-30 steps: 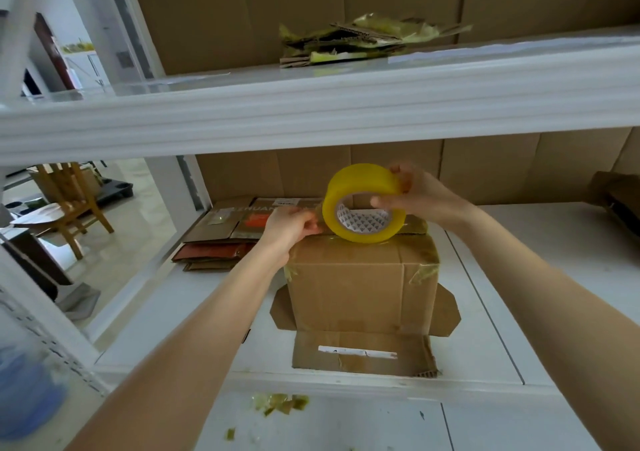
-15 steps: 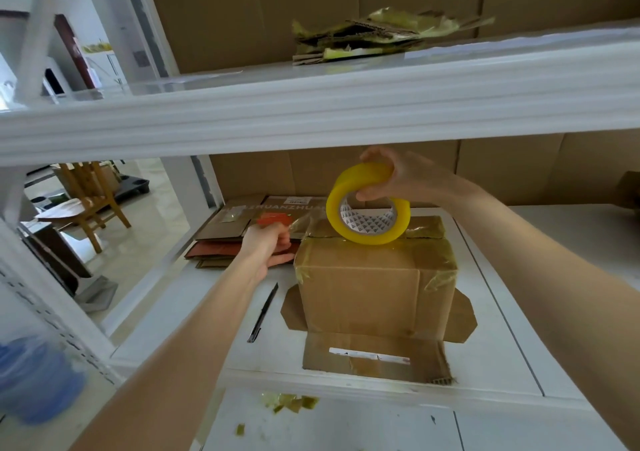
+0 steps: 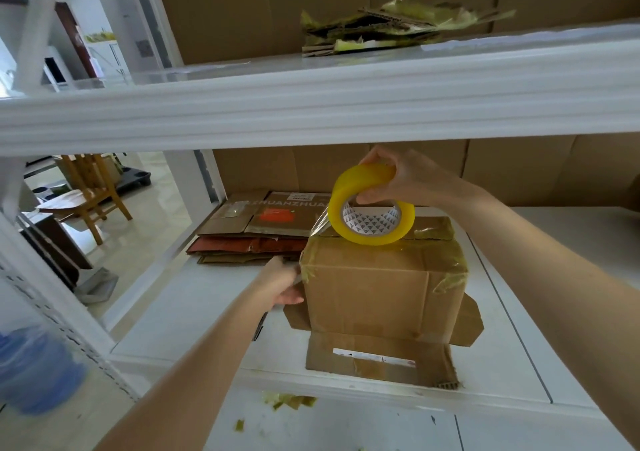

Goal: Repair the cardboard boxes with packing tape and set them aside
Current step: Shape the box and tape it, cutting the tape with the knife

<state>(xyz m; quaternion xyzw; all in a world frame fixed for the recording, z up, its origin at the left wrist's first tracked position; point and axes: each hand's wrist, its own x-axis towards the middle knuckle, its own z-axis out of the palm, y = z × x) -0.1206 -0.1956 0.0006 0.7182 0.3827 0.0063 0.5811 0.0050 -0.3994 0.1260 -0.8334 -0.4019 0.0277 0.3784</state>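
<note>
**One box, one roll, two hands**

One box stands on the white shelf with its bottom flaps splayed. One roll rests edge-on atop it. The right hand grips the roll, thumb in the core and fingers curled over the rim. The left hand was by the top corner half a second ago. It now sits lower, fingers stretched against the box's left wall. A clear strip now runs from the roll to that edge. The cardboard is brown and creased. The tape is glossy yellow on a white, patterned core.
</note>
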